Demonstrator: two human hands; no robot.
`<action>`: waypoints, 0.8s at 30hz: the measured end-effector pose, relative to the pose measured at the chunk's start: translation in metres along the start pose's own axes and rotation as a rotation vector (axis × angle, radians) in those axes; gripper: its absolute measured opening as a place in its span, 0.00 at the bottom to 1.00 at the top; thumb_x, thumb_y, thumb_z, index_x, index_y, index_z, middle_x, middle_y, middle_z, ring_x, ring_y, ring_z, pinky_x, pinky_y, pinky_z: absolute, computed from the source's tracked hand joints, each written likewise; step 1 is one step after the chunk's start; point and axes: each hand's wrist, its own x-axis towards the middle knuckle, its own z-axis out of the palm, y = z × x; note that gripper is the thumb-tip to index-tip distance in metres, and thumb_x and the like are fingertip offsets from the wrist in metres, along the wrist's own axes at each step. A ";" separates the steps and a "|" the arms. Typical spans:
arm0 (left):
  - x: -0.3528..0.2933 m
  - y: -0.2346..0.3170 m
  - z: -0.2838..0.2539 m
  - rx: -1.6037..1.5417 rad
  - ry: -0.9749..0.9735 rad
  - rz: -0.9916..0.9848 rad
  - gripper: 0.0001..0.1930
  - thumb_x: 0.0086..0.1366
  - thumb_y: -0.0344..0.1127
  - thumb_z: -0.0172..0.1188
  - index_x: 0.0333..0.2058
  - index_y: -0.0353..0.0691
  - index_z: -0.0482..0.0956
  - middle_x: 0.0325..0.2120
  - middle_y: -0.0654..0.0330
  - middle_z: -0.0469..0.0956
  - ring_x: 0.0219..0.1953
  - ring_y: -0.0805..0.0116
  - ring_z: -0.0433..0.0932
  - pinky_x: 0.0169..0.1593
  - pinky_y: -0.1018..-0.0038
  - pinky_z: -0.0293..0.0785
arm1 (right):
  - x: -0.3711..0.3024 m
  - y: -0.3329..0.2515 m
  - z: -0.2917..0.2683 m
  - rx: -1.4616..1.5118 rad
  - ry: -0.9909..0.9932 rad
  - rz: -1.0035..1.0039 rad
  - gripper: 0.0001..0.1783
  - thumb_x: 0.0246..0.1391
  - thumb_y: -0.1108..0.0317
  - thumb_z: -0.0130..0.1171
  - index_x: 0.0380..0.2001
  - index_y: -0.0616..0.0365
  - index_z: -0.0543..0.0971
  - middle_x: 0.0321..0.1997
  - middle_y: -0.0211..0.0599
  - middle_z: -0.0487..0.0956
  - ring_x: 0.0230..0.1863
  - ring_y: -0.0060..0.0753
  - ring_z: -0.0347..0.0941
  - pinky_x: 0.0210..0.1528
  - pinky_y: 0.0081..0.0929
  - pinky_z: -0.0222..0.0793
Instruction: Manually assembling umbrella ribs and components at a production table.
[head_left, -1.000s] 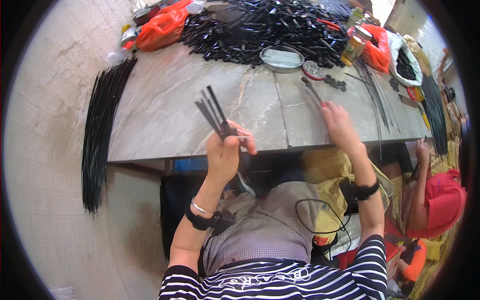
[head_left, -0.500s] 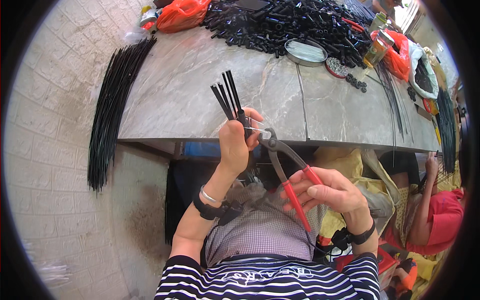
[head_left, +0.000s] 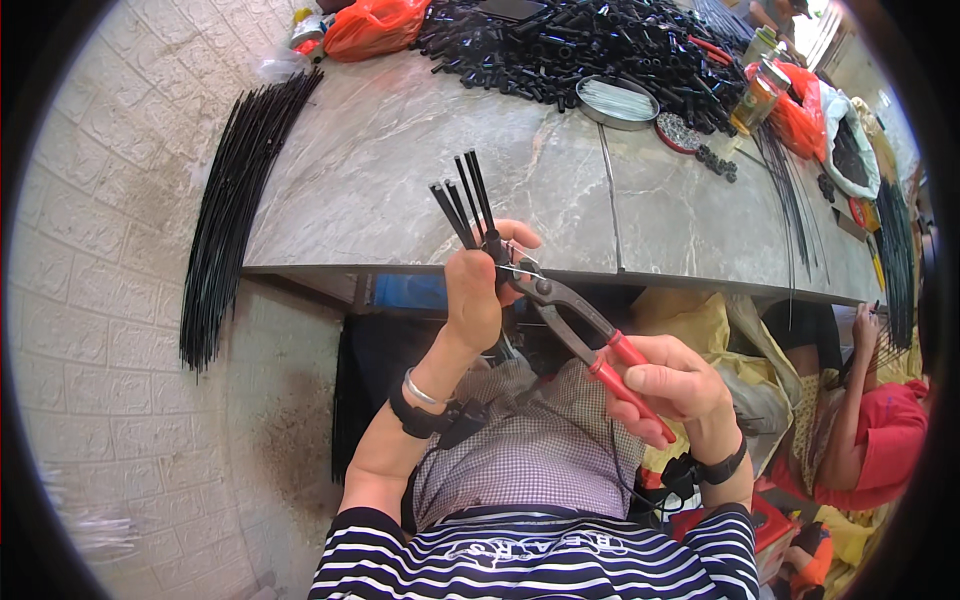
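Observation:
In front of the table edge, my left hand [head_left: 478,300] is closed around a bundle of thin black rods [head_left: 466,200], whose ends fan upward. A short dark tube [head_left: 493,242] stands among them. My right hand [head_left: 670,380] grips the red handles of a pair of end-cutting pincers [head_left: 580,325]. Their dark jaws are at a thin, shiny wire [head_left: 522,270] beside the bundle, close to my left fingers. Whether the jaws bite the wire is too small to tell. The lower part of the bundle is hidden behind my left hand.
The grey marble-patterned table [head_left: 400,170] bears a pile of short black tubes [head_left: 580,50] and a round tin of pale sticks [head_left: 618,102]. Long black rods [head_left: 240,215] overhang its left edge. A red bag [head_left: 375,28] lies far left. A co-worker in red [head_left: 880,440] sits at right.
My right hand has closed on the pincers; the handles have come closer together and the jaws have moved in against the wire area. The bundle has shifted slightly right and down.

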 end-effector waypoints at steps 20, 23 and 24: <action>-0.002 -0.003 0.015 -0.034 -0.073 -0.085 0.37 0.66 0.67 0.40 0.35 0.30 0.74 0.12 0.70 0.65 0.14 0.84 0.61 0.18 0.86 0.55 | 0.006 0.038 0.005 -1.467 0.714 -0.324 0.24 0.52 0.70 0.60 0.52 0.58 0.66 0.34 0.50 0.78 0.32 0.54 0.76 0.29 0.40 0.70; -0.003 -0.004 0.013 -0.028 -0.041 -0.106 0.37 0.66 0.66 0.39 0.35 0.30 0.74 0.12 0.70 0.65 0.14 0.84 0.62 0.18 0.86 0.54 | 0.002 0.034 0.015 -1.210 0.557 -0.252 0.21 0.58 0.63 0.56 0.51 0.61 0.67 0.33 0.44 0.78 0.30 0.53 0.76 0.31 0.36 0.69; -0.003 -0.005 0.012 -0.030 -0.025 -0.110 0.37 0.66 0.66 0.39 0.35 0.30 0.74 0.12 0.70 0.65 0.14 0.84 0.62 0.18 0.86 0.54 | 0.000 0.038 0.012 -0.965 0.545 -0.199 0.20 0.60 0.61 0.53 0.50 0.63 0.68 0.30 0.41 0.77 0.29 0.46 0.76 0.30 0.33 0.68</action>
